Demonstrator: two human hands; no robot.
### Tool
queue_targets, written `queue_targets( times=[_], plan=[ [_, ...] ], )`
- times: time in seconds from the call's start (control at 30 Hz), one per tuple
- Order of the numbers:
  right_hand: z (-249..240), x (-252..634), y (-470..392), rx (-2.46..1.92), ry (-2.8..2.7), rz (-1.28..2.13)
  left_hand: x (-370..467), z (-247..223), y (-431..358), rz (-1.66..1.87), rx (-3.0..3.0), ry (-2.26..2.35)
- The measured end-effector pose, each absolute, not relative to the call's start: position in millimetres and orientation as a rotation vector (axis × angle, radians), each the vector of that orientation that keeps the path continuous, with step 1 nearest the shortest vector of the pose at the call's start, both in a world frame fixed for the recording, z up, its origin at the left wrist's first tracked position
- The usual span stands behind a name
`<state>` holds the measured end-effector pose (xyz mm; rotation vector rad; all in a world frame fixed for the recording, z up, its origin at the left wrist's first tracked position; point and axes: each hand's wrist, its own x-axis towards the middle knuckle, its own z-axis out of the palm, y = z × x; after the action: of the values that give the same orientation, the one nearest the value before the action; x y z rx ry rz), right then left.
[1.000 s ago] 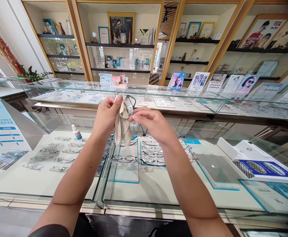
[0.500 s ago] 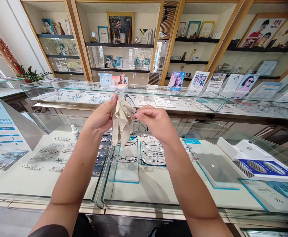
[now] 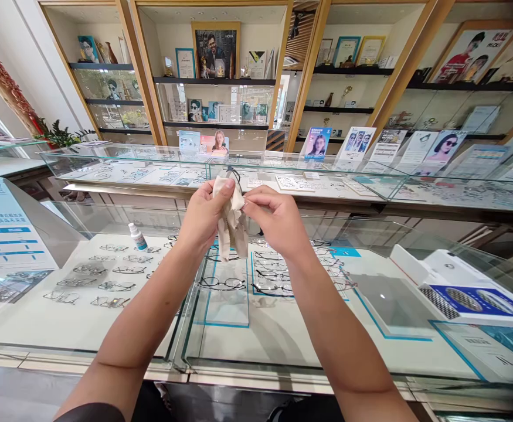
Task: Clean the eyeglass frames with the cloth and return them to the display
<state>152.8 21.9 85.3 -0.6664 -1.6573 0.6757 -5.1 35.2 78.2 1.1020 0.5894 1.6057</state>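
Above the glass counter, my left hand (image 3: 204, 212) pinches a cream cleaning cloth (image 3: 233, 231), with the thumb on top and the zigzag-edged folds hanging down. Dark-framed glasses (image 3: 235, 174) poke out behind the cloth; most of the frame and the lenses are covered. My right hand (image 3: 274, 218) is closed, its thumb and forefinger pinching the glasses at the right edge of the cloth. The two hands almost meet there.
Below my hands stands a glass display case (image 3: 221, 351) with rows of eyeglasses (image 3: 221, 283). A white spray bottle (image 3: 137, 237) stands left, beyond it a blue-and-white sign (image 3: 10, 234). An open white box (image 3: 471, 293) lies right. Another glass counter (image 3: 291, 181) runs behind.
My left hand has moved right, closer to my right hand, and its thumb now presses over the cloth. The cloth has bunched up and covers more of the glasses.
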Motion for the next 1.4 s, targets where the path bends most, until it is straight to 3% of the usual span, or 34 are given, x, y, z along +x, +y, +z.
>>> queue_targets(
  times=[0.47,1.4],
  plan=[
    [86,160,27,-0.698,-1.666,0.611,-12,78,33,1.419,1.338,0.558],
    [84,157,22,-0.687,-1.696,0.477,-15,84,26,1.527,1.305,0.587]
  ],
)
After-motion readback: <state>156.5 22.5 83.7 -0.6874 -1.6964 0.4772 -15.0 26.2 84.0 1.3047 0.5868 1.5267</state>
